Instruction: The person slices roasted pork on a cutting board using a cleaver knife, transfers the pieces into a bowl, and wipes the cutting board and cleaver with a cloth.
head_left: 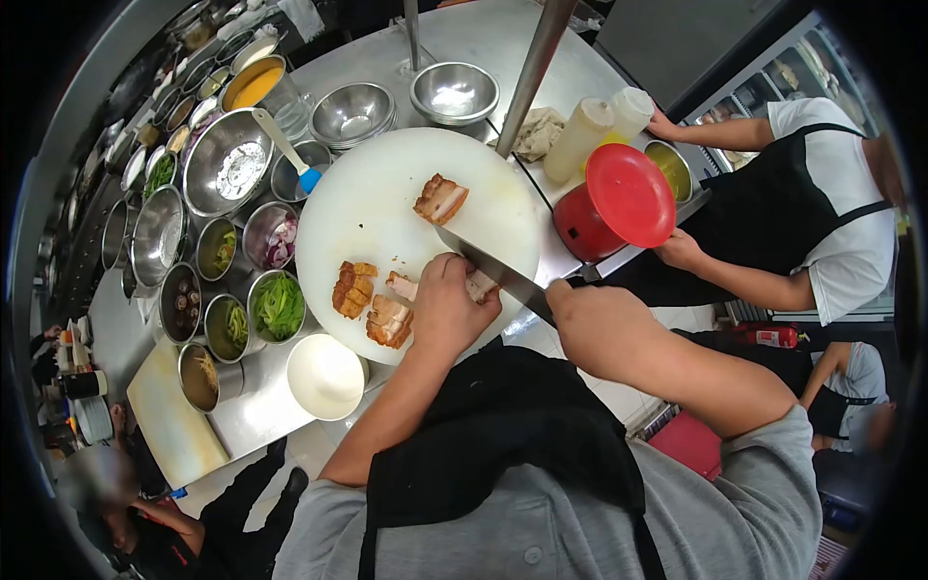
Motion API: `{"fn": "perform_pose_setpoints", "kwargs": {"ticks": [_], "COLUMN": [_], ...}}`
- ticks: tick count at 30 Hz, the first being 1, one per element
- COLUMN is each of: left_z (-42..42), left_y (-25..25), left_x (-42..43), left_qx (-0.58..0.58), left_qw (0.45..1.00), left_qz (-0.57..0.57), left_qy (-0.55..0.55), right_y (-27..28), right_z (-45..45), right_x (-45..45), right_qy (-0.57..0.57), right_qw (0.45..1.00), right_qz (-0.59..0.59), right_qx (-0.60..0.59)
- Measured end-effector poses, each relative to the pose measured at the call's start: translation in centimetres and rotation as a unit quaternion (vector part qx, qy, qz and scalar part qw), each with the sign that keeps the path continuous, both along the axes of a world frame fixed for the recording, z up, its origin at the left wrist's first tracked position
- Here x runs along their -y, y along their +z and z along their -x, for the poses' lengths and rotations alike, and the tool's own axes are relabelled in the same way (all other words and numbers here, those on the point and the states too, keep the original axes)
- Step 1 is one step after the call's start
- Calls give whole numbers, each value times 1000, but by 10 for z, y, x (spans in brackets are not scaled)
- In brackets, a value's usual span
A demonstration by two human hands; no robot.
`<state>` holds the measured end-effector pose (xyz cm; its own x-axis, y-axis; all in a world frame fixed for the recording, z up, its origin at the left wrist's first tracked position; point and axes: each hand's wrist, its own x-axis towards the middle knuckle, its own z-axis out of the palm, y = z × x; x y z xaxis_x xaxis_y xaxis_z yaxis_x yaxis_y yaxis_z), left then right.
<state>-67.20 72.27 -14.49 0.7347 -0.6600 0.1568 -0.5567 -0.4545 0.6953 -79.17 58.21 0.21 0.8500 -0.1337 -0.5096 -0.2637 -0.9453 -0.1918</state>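
On the round white cutting board (387,184), my left hand (449,307) presses down with curled fingers on a piece of crispy pork belly (480,284). My right hand (597,327) grips the handle of a kitchen knife (507,275), its blade lying along the far side of that piece, close to my left fingertips. Farther up the board rests a browned pork belly chunk (442,199), near the knife's tip. To the left of my left hand sit cut pork belly pieces (354,289) and another sliced portion (390,321). My left palm hides part of the meat.
A white bowl (327,377) stands at the board's near left. Metal containers hold green vegetables (277,307) and red onion (281,242). Steel bowls (454,92) sit behind. At right, a co-worker's hand (682,249) is beside a red plate (631,196); squeeze bottles (580,138) stand nearby.
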Motion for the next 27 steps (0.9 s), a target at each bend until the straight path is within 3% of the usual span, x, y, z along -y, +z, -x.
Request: {"fn": "perform_pose_setpoints", "kwargs": {"ticks": [7,9,10,14,17,19,21,23,27], "left_z": [-2,-10,-14,-66,-94,-94,-94,-90,-71], "left_y": [-1,16,23,29,21,22,16,17,30], "left_x": [-6,-11,-17,-24,0,23,34,45,40], "left_qx": [-13,11,83,81,58,50,58,-9,13], "left_qw": [1000,999,996,994,993,979,978,983,975], "left_qz": [-7,39,45,37,-52,-183,-189,-182,-217], "left_qy": [-10,-24,5,69,90,71,58,19,36], "right_y": [-33,-16,-7,10,2,-7,-12,-13,-7], "right_z": [-3,1,3,3,-7,-14,-21,-29,-40], "right_x": [-6,-6,-5,7,26,37,44,47,48], "right_qy": [-54,-47,-42,-49,-65,-50,-47,-33,-2], "right_qw": [997,997,998,997,988,978,980,983,990], "right_qz": [-29,-30,-34,-1,34,22,32,31,32], "right_qx": [46,49,43,64,133,199,192,176,139]}}
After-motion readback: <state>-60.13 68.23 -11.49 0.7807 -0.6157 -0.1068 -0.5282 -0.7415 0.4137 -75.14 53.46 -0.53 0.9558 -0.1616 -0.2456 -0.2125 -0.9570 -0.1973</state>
